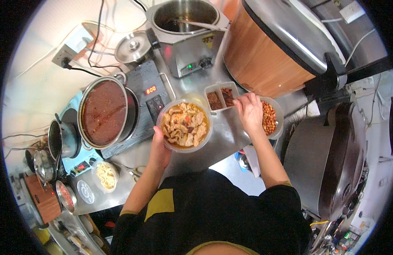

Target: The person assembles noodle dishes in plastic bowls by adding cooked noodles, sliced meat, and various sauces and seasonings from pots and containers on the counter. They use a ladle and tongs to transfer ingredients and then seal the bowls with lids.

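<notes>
My left hand (161, 149) grips the rim and side of a round clear plastic tub (209, 135), thumb on top. Sliced meat (182, 127) in yellowish broth with red bits fills it. My right hand (250, 111) is closed, fingertips bent together at the right edge of a small two-part container (226, 107). That container holds dark crumbly seasoning (214, 100) and dark red dried pieces (227, 95). What the right fingers pinch, if anything, is hidden. Beside that hand, partly covered by it, stands a bowl of reddish-brown peanuts (269, 118).
A wide pot of dark red sauce (105, 111) sits on an induction cooker (152, 78) at left. Behind stand a steel warmer (183, 55) and a large wood-patterned cooker (264, 55). Scissors (135, 171) and a tub of pale strips (106, 176) lie near left.
</notes>
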### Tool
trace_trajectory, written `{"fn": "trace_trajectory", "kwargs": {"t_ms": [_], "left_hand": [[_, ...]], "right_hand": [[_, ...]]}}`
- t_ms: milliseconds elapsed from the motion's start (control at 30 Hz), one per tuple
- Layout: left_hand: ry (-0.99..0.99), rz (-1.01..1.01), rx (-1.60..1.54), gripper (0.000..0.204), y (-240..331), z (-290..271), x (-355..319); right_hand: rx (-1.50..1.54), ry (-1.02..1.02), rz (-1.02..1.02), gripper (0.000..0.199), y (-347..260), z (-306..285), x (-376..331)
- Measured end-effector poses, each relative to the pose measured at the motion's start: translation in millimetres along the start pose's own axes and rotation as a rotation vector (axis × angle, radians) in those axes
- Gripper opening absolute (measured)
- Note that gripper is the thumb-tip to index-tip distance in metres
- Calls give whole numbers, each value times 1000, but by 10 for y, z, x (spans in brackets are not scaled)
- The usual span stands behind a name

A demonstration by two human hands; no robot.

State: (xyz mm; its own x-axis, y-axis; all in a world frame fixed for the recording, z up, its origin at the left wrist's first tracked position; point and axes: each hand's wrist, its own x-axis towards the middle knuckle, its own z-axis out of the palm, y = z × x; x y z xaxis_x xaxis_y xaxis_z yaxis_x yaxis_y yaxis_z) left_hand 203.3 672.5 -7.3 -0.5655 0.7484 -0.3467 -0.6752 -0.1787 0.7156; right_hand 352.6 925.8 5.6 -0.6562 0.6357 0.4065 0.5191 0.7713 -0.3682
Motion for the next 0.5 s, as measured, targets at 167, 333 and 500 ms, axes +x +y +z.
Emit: {"fn": "trace_trajectory", "kwargs": {"t_ms": [167,333,500], "left_hand": [[23,52,43,72,110,-91,-160],[-15,104,-87,67,202,-152,-279],[1,169,-116,69,246,-263,-346]], "right_hand": [[575,-31,80,46,-301,-84,692],[1264,-142,186,58,-495,26,1668],[902,-6,-151,30,-523,60,1991]]}}
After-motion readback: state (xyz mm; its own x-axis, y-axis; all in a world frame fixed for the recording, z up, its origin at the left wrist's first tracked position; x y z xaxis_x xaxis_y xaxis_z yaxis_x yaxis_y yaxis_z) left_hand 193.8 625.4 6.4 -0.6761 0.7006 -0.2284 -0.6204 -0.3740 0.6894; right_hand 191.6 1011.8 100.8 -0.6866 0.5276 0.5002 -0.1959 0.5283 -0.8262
